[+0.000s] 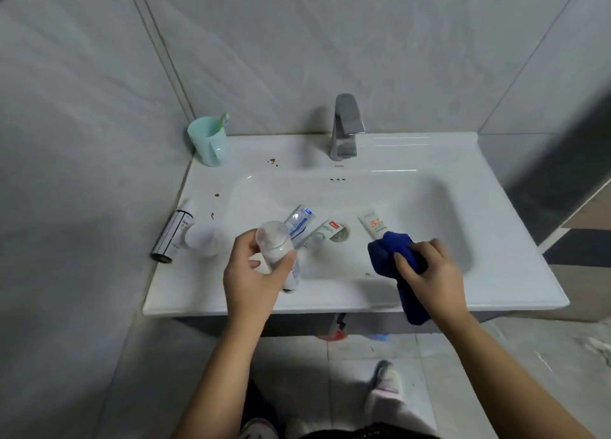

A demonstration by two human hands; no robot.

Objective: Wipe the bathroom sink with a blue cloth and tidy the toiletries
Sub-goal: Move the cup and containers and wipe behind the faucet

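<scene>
My left hand (251,273) grips a white bottle with a clear cap (276,250) above the front left of the white sink (496,273). My right hand (429,273) is closed on a bunched blue cloth (390,247) over the basin's front right. Inside the basin lie a blue-and-white tube (301,220), a white tube with a red mark (329,230) beside the drain (340,235), and a white tube with orange print (373,225). Brown specks (272,161) dot the left ledge.
A mint green cup holding a toothbrush (209,141) stands at the back left corner. A black-and-white tube (172,235) and a white jar (202,238) rest on the left ledge. The chrome faucet (345,128) rises at the back. Tiled walls close in at left and behind.
</scene>
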